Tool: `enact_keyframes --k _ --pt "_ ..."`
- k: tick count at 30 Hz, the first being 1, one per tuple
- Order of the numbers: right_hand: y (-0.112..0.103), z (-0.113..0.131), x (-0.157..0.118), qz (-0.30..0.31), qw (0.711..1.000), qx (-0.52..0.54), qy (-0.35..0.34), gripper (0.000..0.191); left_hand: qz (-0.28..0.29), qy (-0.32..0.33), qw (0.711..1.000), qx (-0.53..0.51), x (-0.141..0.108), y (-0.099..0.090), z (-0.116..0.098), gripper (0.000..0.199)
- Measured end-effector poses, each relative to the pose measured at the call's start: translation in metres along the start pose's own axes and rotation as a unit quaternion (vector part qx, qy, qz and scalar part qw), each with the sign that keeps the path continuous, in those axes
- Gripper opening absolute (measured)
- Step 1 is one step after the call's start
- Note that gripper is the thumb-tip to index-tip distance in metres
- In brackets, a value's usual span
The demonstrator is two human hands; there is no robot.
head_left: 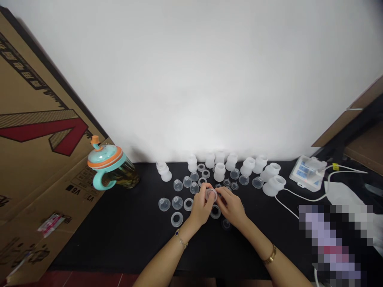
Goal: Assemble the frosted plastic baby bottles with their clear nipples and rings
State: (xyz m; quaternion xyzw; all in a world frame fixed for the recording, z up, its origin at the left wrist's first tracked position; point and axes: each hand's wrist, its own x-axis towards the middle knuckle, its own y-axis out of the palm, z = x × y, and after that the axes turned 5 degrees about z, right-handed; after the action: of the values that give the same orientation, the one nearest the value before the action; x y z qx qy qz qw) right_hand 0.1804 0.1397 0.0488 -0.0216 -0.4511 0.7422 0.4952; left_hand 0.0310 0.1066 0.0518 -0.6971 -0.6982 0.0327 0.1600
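My left hand [202, 205] is closed around a translucent bottle ring [211, 193], its thumb lying over the round opening. My right hand [232, 206] pinches at the ring's right edge with its fingertips. Whether a nipple sits inside the ring is too small to tell. Just below the hands a loose ring [215, 216] lies on the black table [134, 243]. Clear domed caps [177, 203] and more rings [176, 219] spread to the left. Behind the hands are several small clear nipples [234, 186], partly hidden by the fingers.
White bottles [219, 172] stand along the wall, some tilted at the right [274, 186]. A lidded teal-and-orange jug [115, 167] is at left beside a large cardboard box [44, 159]. At right lie a power strip [308, 173], a white cable [311, 199] and a blurred-out patch.
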Motion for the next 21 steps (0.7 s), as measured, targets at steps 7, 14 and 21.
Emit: enact_keyframes --k 7,14,21 --pt "0.002 0.0016 -0.0018 -0.007 1.0 -0.008 0.02 0.017 -0.009 0.026 0.992 0.121 0.0001 -0.0019 -0.0024 0.02" --pt "0.0001 0.0017 -0.0006 -0.005 0.999 -0.017 0.028 0.019 -0.014 0.019 0.988 0.155 0.0006 -0.0001 0.0012 0.024" --pt "-0.0011 0.0028 0.0005 -0.011 0.999 -0.026 0.023 0.024 -0.012 0.012 0.988 0.155 0.001 -0.0004 0.0029 0.028"
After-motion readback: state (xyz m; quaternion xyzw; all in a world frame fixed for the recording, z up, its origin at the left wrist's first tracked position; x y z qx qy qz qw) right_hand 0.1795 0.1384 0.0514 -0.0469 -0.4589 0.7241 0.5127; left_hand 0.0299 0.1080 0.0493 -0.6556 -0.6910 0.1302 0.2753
